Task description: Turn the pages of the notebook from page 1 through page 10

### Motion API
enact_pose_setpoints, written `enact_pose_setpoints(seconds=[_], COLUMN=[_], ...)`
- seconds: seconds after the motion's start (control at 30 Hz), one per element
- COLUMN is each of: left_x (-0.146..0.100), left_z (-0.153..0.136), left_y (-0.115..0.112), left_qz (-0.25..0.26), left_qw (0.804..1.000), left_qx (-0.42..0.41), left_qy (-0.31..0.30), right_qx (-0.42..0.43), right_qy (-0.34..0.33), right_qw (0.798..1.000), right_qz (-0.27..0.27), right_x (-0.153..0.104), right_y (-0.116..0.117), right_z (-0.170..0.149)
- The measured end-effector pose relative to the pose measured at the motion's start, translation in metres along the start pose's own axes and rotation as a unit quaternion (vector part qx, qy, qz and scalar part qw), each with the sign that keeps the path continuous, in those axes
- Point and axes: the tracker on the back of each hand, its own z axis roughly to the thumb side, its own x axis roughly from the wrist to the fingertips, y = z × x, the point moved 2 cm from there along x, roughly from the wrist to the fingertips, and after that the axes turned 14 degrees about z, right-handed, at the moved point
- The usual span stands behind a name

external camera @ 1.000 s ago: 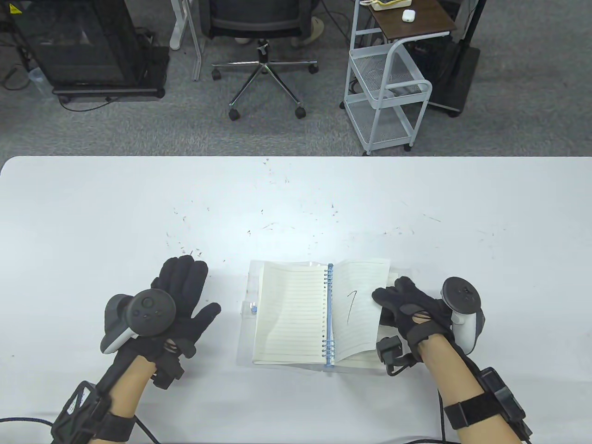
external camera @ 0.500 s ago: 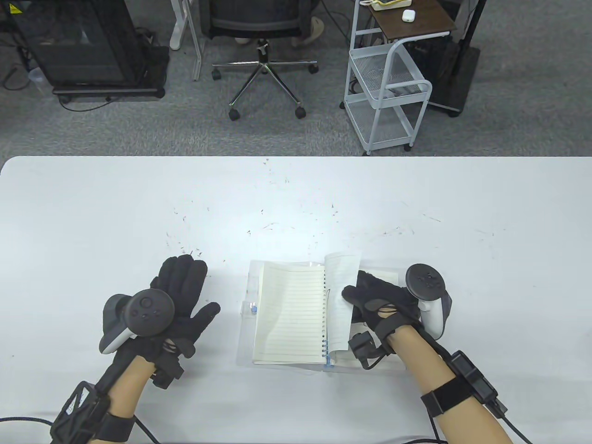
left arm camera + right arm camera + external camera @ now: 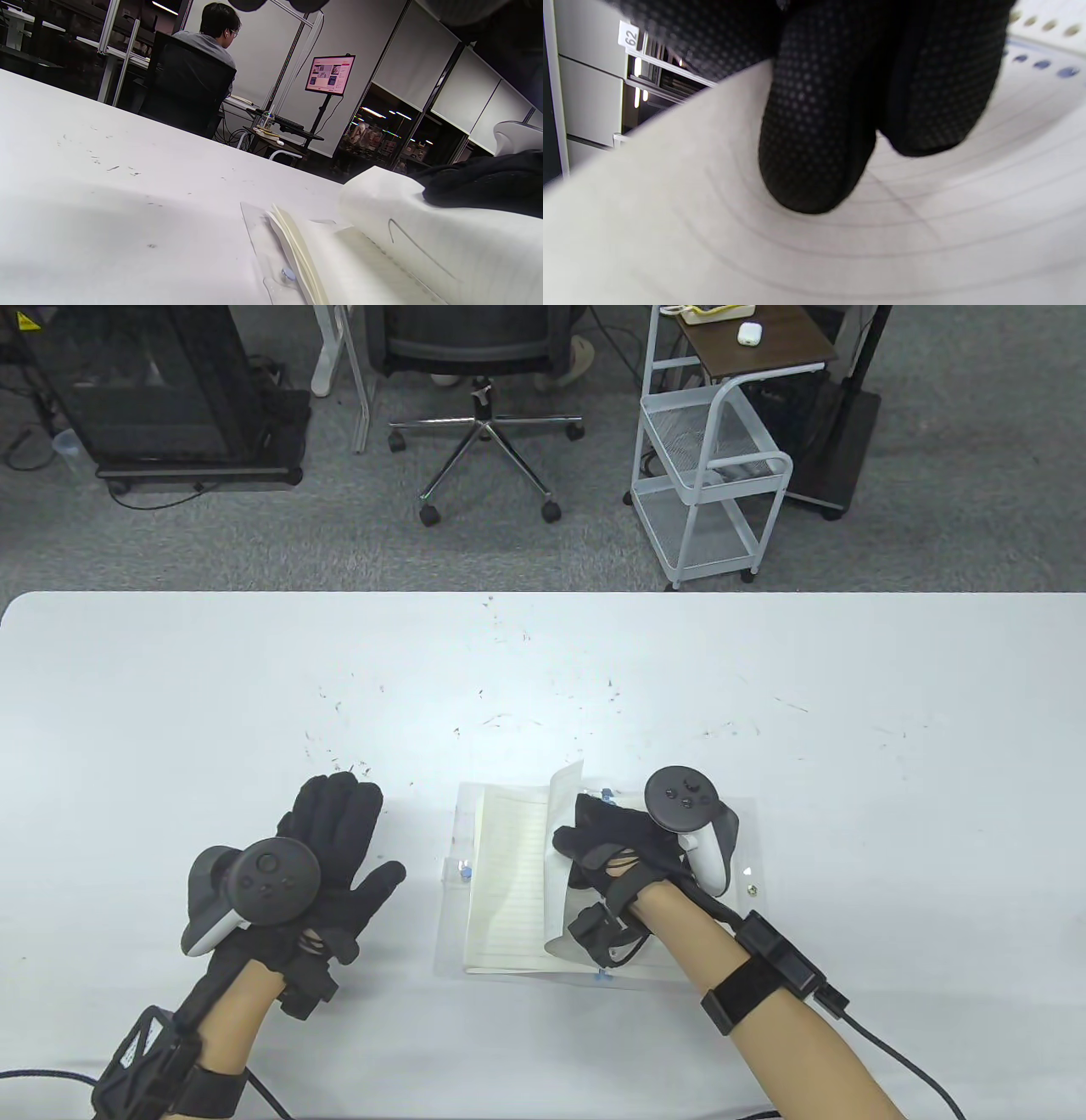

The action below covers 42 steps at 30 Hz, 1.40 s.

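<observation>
Creasing worries us: our right hand (image 3: 615, 848) pinches the curled page (image 3: 560, 848) over the notebook (image 3: 501, 882) lying mid-table; pressing early could fold it. Left hand (image 3: 331, 848) rests beside, fingers spread.

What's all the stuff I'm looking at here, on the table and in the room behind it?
Table: one, white, scuffed, across the foreground.
Notebook: one, cream lined pages, spiral-bound, open on the table's near middle.
Page: one, cream, curled up over the notebook, mid-turn.
Clear sleeve: one, transparent, under the notebook.
Office chair: one, black, beyond the table.
Wire cart: one, white, right of the chair.
Earbud case: one, white, on the cart's brown top.
Black cabinet: one, far left on the floor.
Left hand: one, black glove, resting left of the notebook.
Right hand: one, black glove, over the notebook, fingers on the page.
</observation>
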Motion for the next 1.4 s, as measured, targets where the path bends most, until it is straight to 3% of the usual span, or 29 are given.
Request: enact_pose_setpoints(seconds=[0.4, 0.53, 0.8, 0.97, 1.17, 1.27, 1.4], left_x=[0.0, 0.0, -0.001, -0.001, -0.001, -0.001, -0.001], left_z=[0.0, 0.0, 0.001, 0.001, 0.002, 0.001, 0.0], left_y=[0.0, 0.0, -0.001, 0.0, -0.002, -0.003, -0.006], left_qz=[0.002, 0.003, 0.001, 0.003, 0.003, 0.001, -0.004], left_qw=[1.0, 1.0, 1.0, 1.0, 1.0, 1.0, 1.0], left_qx=[-0.001, -0.001, 0.001, 0.001, 0.002, 0.004, 0.006], left_qy=[-0.005, -0.005, -0.006, -0.005, -0.008, -0.006, -0.002], right_qx=[-0.101, -0.129, -0.117, -0.1, -0.193, -0.275, -0.376], right_qy=[0.047, 0.062, 0.056, 0.017, 0.006, 0.043, 0.11], right_qw=[0.994, 0.988, 0.987, 0.992, 0.981, 0.96, 0.918], right_qz=[0.023, 0.061, 0.099, 0.076, 0.032, 0.009, 0.055], right_x=[0.035, 0.041, 0.039, 0.014, -0.027, -0.042, -0.045], right_y=[0.035, 0.047, 0.051, 0.026, -0.021, -0.039, -0.048], right_z=[-0.003, -0.005, -0.003, 0.001, -0.008, -0.028, -0.056])
